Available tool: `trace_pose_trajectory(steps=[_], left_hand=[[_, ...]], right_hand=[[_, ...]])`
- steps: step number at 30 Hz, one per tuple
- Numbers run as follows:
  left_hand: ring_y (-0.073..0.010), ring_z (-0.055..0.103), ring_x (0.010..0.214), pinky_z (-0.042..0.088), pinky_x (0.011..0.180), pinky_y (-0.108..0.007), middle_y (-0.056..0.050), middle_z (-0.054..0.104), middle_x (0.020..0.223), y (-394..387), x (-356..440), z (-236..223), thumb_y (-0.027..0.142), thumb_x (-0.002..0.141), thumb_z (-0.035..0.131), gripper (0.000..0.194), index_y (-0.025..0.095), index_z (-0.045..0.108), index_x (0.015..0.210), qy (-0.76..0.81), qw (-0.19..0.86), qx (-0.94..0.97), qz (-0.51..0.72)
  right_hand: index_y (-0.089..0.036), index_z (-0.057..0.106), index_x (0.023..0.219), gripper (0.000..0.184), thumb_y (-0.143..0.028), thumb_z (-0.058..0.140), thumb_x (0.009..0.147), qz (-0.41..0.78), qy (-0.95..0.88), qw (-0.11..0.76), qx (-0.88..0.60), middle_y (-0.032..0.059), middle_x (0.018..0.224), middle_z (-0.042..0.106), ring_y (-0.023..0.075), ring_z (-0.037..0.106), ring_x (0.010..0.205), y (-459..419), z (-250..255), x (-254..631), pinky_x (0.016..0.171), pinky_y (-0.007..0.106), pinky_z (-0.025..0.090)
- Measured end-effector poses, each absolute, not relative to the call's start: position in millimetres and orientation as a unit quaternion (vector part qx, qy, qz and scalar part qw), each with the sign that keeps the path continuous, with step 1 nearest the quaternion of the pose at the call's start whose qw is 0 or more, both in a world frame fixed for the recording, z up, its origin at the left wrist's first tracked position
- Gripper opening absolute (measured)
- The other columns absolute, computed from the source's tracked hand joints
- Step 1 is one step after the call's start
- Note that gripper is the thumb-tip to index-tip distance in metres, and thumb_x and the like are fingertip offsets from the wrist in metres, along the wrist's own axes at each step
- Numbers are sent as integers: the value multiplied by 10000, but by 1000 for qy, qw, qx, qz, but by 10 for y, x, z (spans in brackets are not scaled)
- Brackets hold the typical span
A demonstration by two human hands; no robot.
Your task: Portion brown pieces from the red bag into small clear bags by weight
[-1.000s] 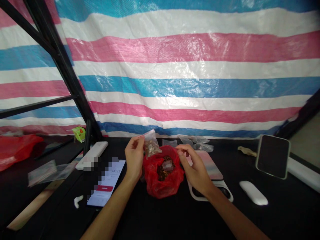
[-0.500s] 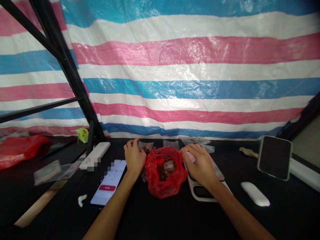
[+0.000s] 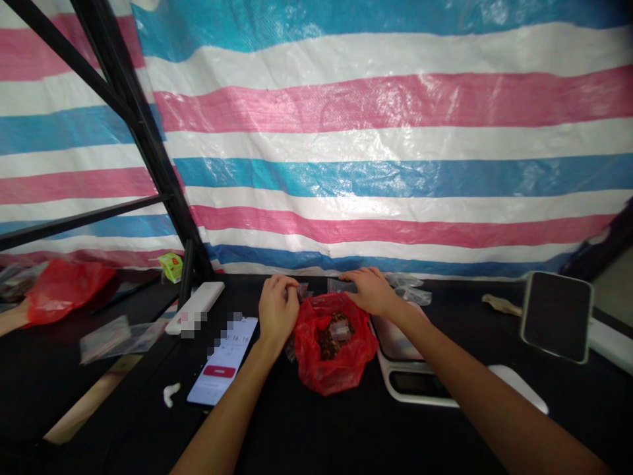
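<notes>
My left hand (image 3: pixel 277 311) is curled at the left rim of a red plastic bag (image 3: pixel 336 379). Its fingertips meet a small clear plastic bag (image 3: pixel 302 290), which is partly hidden behind them. Brown dried pieces (image 3: pixel 329 343) and a small clear packet (image 3: pixel 340 330) lie inside the open red bag. Behind the bag's right rim, my right hand (image 3: pixel 373 291) reaches leftward with fingers extended over another clear plastic bag (image 3: pixel 338 285). Under my right forearm is a white kitchen scale (image 3: pixel 395 389) with a pinkish top; the arm covers part of it.
Left are a lit phone (image 3: pixel 222 363), a white earbud (image 3: pixel 171 394), a white box (image 3: pixel 198 307) and flat clear bags (image 3: pixel 111 340). Another person's hand (image 3: pixel 12 318) touches a red bag (image 3: pixel 69 290). Right are a propped dark-screened device (image 3: pixel 556 316) and a white case (image 3: pixel 519 386).
My right hand has moved from the scale leftward and back to the clear bag behind the red one. My left hand stays beside the red bag. Another person's hand has appeared at the left edge.
</notes>
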State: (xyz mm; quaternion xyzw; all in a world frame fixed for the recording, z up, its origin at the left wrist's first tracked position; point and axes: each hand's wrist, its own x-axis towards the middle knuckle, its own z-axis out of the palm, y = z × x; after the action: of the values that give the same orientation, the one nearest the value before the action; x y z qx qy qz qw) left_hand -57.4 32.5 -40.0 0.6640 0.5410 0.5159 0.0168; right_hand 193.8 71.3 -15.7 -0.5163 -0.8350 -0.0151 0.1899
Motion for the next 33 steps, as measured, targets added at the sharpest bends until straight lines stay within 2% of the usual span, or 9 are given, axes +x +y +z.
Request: trace_pose_trajectory(steps=[4,7,12,15,18,21,24,29,33], left_hand=[[-182,633,875,482,789,-301,-35,682,910,275,-488,-353,137,952,464,245,219,677,863,441,106,690,564],[-190,646,901,496,844,-313,-50,713,995,243,-428,-335,239,947,573,161,229,712,1026,438,147,690,558],[-237,661,1121,496,1019,-375,-104,707,1278,227,-370,-295,394,852,753,514,233,654,1330,430,298,640,563],[-255,681,1158,521,1010,-367,-117,735,1249,225,-353,-261,465,878,717,483,196,696,1277,370,431,607,556],[-251,718,1057,548,938,-340,-105,777,1115,235,-367,-229,510,859,723,416,172,763,1098,356,489,572,554],[-229,722,984,550,890,-322,-93,780,1071,277,-410,-216,523,814,761,411,171,750,1026,376,462,531,603],[-215,716,975,549,871,-321,-92,767,1091,324,-439,-225,554,817,747,428,179,687,1013,390,432,508,635],[-175,685,817,532,776,-301,-38,723,935,263,-427,-240,549,905,634,349,219,540,972,385,416,535,626],[-161,592,729,450,723,-281,1,622,797,96,-436,-179,426,1003,479,205,235,513,935,442,277,664,536]], right_hand=[[-211,766,1086,241,-168,659,875,-26,-815,217,-537,93,1039,803,285,694,1055,797,-154,1996,1020,446,412],[-205,720,1150,243,-241,570,963,-22,-784,283,-552,86,1048,794,256,711,1028,728,-94,2024,973,417,467],[-221,710,1036,168,-328,607,956,138,-761,486,-408,43,986,777,206,726,899,407,-21,1791,872,353,551],[-231,706,1027,123,-276,619,952,183,-782,470,-366,28,983,773,192,718,899,197,-65,1615,886,346,545],[-240,682,1138,190,-251,605,965,193,-793,441,-373,41,1097,757,197,698,1003,35,-127,1592,954,362,523],[-248,642,1233,325,-194,645,913,178,-833,355,-386,57,1208,715,219,652,1105,-78,-150,1699,991,380,488],[-237,669,1103,274,-145,689,846,144,-867,248,-408,40,1073,718,233,643,1032,-128,-139,1805,944,384,465],[-232,678,987,184,-153,677,821,87,-870,204,-440,36,987,648,224,618,936,-111,-119,1862,873,363,450],[-211,715,1085,341,-90,624,778,41,-875,175,-450,87,1085,617,250,611,993,-87,-162,1888,911,389,458]])
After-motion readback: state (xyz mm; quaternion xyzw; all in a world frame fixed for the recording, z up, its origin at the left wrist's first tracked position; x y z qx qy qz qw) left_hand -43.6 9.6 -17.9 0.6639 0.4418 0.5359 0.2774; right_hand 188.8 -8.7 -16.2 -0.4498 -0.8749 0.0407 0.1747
